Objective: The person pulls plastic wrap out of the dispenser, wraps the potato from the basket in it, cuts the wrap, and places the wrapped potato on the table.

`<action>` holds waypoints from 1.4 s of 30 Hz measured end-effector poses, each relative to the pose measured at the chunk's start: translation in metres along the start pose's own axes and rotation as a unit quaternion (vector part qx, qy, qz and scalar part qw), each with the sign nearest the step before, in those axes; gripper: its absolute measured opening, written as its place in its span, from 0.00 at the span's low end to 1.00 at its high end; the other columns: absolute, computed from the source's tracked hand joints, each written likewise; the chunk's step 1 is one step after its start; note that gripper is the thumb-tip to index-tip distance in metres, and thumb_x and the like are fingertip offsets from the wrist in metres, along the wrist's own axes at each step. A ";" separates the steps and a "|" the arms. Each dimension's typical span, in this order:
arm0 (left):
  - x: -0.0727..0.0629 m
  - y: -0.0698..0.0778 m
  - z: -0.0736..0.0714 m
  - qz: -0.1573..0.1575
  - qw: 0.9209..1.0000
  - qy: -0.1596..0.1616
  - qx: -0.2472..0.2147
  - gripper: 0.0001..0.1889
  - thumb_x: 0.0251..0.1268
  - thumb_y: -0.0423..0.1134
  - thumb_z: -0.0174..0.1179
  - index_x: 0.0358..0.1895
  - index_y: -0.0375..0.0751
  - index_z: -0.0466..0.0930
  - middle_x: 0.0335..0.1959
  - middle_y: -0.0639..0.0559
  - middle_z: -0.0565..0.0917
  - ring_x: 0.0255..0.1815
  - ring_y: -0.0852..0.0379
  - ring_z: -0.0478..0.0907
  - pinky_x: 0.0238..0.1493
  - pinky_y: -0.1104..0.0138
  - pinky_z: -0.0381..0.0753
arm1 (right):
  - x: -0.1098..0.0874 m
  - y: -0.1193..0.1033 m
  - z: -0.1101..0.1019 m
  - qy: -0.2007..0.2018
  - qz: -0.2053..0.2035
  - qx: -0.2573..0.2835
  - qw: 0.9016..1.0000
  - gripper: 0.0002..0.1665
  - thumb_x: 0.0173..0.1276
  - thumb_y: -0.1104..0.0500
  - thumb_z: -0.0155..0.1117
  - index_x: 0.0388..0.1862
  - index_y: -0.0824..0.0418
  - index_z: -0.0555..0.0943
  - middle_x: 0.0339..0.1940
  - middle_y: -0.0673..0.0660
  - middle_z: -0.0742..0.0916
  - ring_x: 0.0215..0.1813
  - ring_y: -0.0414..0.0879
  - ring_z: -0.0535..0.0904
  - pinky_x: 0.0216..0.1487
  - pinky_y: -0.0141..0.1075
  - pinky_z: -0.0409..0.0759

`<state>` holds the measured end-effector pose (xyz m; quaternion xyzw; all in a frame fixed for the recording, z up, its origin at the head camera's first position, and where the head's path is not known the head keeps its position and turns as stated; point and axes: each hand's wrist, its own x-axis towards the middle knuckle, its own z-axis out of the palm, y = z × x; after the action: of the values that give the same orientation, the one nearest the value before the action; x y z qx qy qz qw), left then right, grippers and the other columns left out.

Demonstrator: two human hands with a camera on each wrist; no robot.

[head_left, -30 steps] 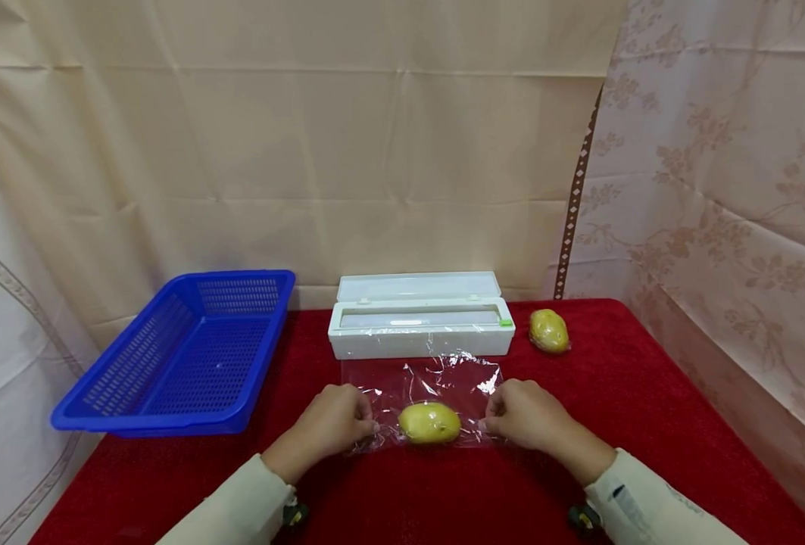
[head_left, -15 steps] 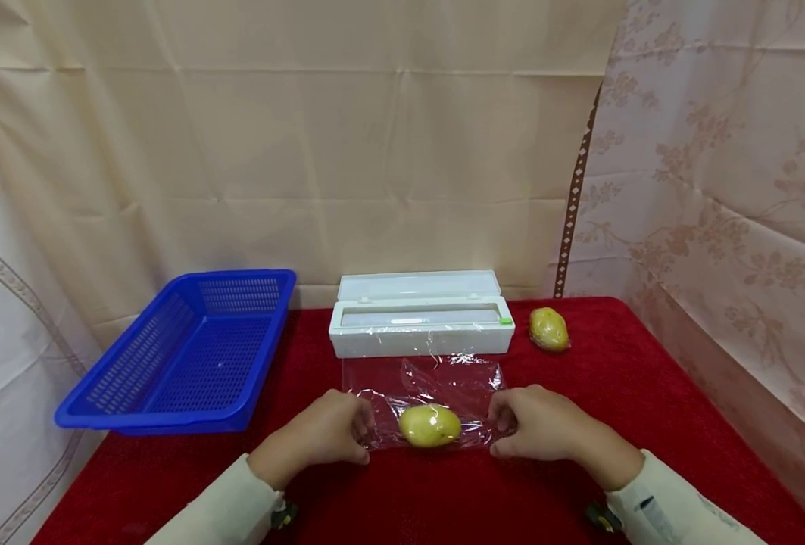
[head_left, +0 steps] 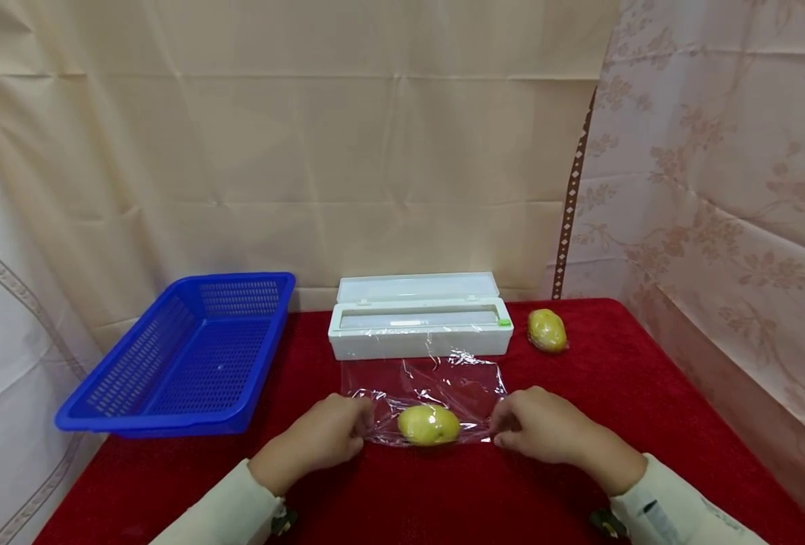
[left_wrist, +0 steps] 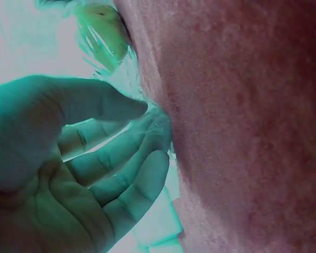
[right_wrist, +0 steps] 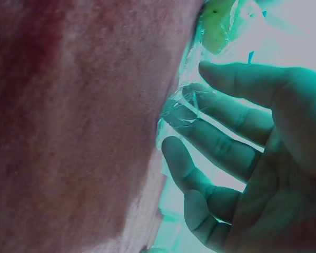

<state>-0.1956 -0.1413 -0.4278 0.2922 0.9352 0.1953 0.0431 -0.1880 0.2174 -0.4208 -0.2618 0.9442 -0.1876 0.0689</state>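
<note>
A yellow potato (head_left: 429, 425) lies under a sheet of clear cling film (head_left: 436, 382) in front of the white dispenser box. To its left, my left hand (head_left: 327, 433) pinches the film's near edge. In the left wrist view, the thumb tip comes down to the fingertips (left_wrist: 158, 126) with film bunched there. My right hand (head_left: 541, 425) is at the film's right corner. Its fingertips (right_wrist: 175, 109) touch the film, and the thumb stands apart from them in the right wrist view. The film runs back from the potato to the box front.
The cling film dispenser box (head_left: 421, 344) stands behind with its lid raised and a green slider at its right. A wrapped potato (head_left: 547, 331) rests on the right of the red cloth (head_left: 620, 393). A blue basket (head_left: 228, 412) stands at the left.
Both hands let go of the film edge and spread outward, then came back to it. The film's near edge shifted slightly; the potato stayed nearly in place.
</note>
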 end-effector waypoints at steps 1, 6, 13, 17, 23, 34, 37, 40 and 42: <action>0.000 0.000 0.000 -0.003 1.000 -0.006 -0.001 0.11 0.51 0.29 0.69 0.37 0.45 0.81 0.27 0.60 0.84 0.28 0.66 0.77 0.30 0.69 0.78 | 0.000 0.000 0.000 -0.004 0.005 0.004 1.000 0.06 0.63 0.53 0.77 0.35 0.40 0.89 0.29 0.33 0.84 0.32 0.32 0.76 0.36 0.35 0.77; 0.000 0.003 0.000 -0.014 0.999 -0.030 0.004 0.10 0.53 0.34 0.71 0.39 0.46 0.82 0.26 0.62 0.81 0.25 0.65 0.74 0.28 0.68 0.76 | 0.000 0.000 0.002 -0.017 0.020 0.015 1.000 0.05 0.63 0.50 0.77 0.37 0.42 0.89 0.28 0.34 0.83 0.32 0.33 0.76 0.35 0.34 0.77; -0.002 0.005 0.003 -0.015 0.999 -0.030 0.023 0.06 0.54 0.36 0.71 0.36 0.45 0.89 0.31 0.60 0.82 0.32 0.64 0.73 0.35 0.67 0.78 | -0.001 0.000 0.005 -0.015 -0.008 0.043 0.999 0.05 0.64 0.55 0.76 0.38 0.47 0.89 0.36 0.40 0.83 0.38 0.35 0.76 0.40 0.33 0.79; -0.003 0.007 0.004 -0.007 1.000 -0.016 0.023 0.05 0.53 0.37 0.72 0.34 0.46 0.89 0.31 0.59 0.80 0.32 0.64 0.72 0.36 0.68 0.76 | -0.001 0.001 0.006 -0.009 -0.030 0.047 0.998 0.04 0.65 0.57 0.74 0.37 0.48 0.90 0.37 0.42 0.81 0.40 0.36 0.76 0.42 0.33 0.78; -0.005 0.008 0.004 0.007 0.999 -0.011 0.030 0.05 0.50 0.36 0.72 0.32 0.44 0.89 0.30 0.59 0.80 0.31 0.64 0.73 0.35 0.67 0.77 | -0.001 0.004 0.010 -0.002 -0.054 0.056 0.997 0.05 0.63 0.59 0.73 0.38 0.49 0.90 0.38 0.42 0.82 0.39 0.34 0.76 0.42 0.31 0.78; -0.018 0.030 0.006 0.073 0.988 0.088 0.106 0.18 0.46 0.49 0.79 0.39 0.49 0.83 0.34 0.60 0.80 0.35 0.63 0.75 0.38 0.66 0.79 | -0.013 -0.009 0.000 0.033 -0.072 0.050 0.996 0.12 0.63 0.61 0.74 0.42 0.45 0.84 0.41 0.42 0.83 0.41 0.39 0.78 0.43 0.33 0.81; -0.018 0.047 0.009 0.111 0.979 0.116 0.125 0.25 0.47 0.55 0.81 0.46 0.49 0.83 0.42 0.58 0.82 0.45 0.60 0.79 0.47 0.63 0.82 | -0.015 -0.026 0.003 0.063 -0.120 0.024 0.990 0.14 0.61 0.57 0.77 0.39 0.42 0.82 0.42 0.40 0.80 0.42 0.38 0.78 0.45 0.31 0.81; -0.014 0.058 0.017 0.127 0.976 0.111 0.139 0.30 0.48 0.59 0.80 0.51 0.49 0.81 0.48 0.58 0.81 0.49 0.59 0.79 0.52 0.61 0.82 | -0.015 -0.045 0.012 0.086 -0.170 -0.013 0.982 0.17 0.57 0.54 0.82 0.39 0.43 0.80 0.47 0.39 0.78 0.45 0.35 0.77 0.48 0.29 0.81; -0.011 0.060 0.023 0.126 0.975 0.106 0.148 0.31 0.48 0.60 0.80 0.52 0.49 0.80 0.48 0.58 0.81 0.49 0.59 0.79 0.52 0.62 0.82 | -0.012 -0.053 0.019 0.093 -0.184 -0.037 0.978 0.20 0.55 0.52 0.84 0.41 0.44 0.80 0.51 0.39 0.77 0.48 0.33 0.76 0.50 0.28 0.81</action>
<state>-0.1503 -0.0941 -0.4254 0.3889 0.9085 0.0887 -0.1246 -0.1483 0.1753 -0.4171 -0.4148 0.8884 -0.1855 -0.0649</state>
